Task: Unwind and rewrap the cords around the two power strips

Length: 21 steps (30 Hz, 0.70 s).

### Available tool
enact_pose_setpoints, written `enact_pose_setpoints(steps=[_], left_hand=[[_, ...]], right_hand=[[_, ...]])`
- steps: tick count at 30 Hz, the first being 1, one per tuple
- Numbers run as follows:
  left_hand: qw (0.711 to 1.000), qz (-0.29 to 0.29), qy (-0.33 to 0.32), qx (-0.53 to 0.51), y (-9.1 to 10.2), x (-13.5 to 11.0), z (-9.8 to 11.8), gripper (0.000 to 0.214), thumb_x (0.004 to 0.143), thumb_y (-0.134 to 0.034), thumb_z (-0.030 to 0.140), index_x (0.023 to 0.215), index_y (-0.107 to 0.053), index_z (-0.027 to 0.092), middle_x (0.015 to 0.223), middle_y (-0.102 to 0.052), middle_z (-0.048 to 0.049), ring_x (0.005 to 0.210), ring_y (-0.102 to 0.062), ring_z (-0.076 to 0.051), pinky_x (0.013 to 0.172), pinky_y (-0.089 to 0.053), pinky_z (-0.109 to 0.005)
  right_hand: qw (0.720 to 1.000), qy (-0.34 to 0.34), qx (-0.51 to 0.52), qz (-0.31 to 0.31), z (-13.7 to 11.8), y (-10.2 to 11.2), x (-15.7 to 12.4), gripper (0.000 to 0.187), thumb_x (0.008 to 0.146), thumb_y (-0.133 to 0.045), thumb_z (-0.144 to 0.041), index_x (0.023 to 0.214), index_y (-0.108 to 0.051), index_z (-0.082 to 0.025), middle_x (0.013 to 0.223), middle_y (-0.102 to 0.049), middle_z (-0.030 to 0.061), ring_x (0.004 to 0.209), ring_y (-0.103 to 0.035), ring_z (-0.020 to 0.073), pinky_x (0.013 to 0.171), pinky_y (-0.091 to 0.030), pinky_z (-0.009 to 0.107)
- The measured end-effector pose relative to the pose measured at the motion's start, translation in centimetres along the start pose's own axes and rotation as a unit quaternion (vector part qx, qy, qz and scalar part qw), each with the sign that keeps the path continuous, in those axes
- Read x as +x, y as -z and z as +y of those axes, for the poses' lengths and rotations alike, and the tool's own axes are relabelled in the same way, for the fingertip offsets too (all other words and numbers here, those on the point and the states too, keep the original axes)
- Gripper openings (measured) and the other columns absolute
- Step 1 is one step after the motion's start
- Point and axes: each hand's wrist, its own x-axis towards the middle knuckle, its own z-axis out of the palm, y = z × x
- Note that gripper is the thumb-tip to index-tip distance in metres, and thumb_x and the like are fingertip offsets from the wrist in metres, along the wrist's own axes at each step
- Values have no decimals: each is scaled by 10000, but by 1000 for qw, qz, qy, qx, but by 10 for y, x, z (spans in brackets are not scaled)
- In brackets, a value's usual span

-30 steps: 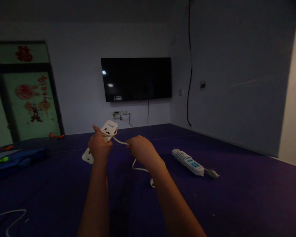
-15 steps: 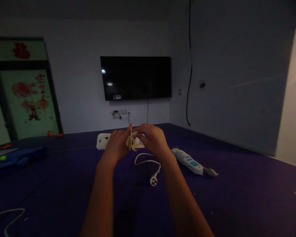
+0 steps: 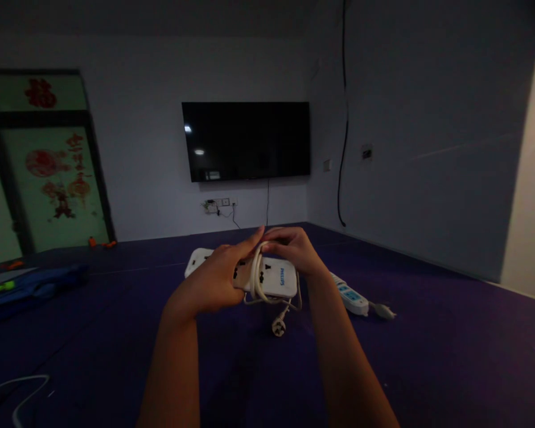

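Note:
My left hand point(image 3: 218, 274) is closed around the middle of a white power strip point(image 3: 280, 278) marked PHILIPS, its thumb stretched along the top. The strip's white cord point(image 3: 255, 274) loops round the body just right of that hand. My right hand point(image 3: 292, 245) pinches the cord at the strip's upper edge. Below the strip, the cord's free end and its plug point(image 3: 279, 326) rest on or hang just above the purple surface; I cannot tell which. Fingers hide part of the sockets.
A second power strip point(image 3: 353, 299), wrapped in its own cord, lies right of my right forearm, its plug point(image 3: 383, 310) pointing right. A white cable point(image 3: 31, 380) lies at the lower left. Blue cloth point(image 3: 40, 285) is at the left. A television point(image 3: 249, 141) hangs on the far wall.
The power strip has shifted right and closer, showing its PHILIPS end. Both hands have moved slightly right with it; my left hand has turned more sideways. The plug has hardly moved.

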Motion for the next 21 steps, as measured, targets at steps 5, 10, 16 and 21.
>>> enact_pose_setpoints(steps=[5, 10, 16, 21], left_hand=[[999, 0, -9, -40, 1, -2, 3, 970, 562, -543, 6, 1433, -243, 309, 1343, -507, -79, 1030, -592, -251, 819, -515, -376], [997, 24, -48, -61, 0, -2, 6, 1023, 552, -547, -31, 1428, -211, 375, 1457, -324, -61, 1097, -547, -241, 880, -499, -394], [991, 45, -68, -107, 2, -3, 13, 974, 597, -576, -16, 1413, -239, 395, 1458, -317, -37, 1092, -551, -242, 863, -518, -371], [978, 98, -58, -174, -1, -1, 6, 972, 625, -664, 65, 1426, -209, 373, 1418, -382, -62, 1080, -555, -245, 902, -502, -404]], right_hand=[[992, -103, 67, -9, 3, 2, -4, 179, 628, -733, -279, 751, -688, -157, 695, -671, 16, 586, -593, 108, 558, -457, 238], [976, -182, 111, -34, 5, 6, -3, 152, 658, -709, -282, 716, -649, -155, 660, -646, 0, 527, -560, 89, 520, -436, 220], [984, -175, 27, -24, 6, 5, -9, 182, 791, -586, -332, 844, -655, -172, 781, -672, 47, 653, -611, 141, 578, -466, 247], [991, -100, -93, 10, 17, -1, -10, 223, 853, -486, -327, 905, -651, -186, 794, -671, 67, 707, -616, 170, 586, -471, 262]])
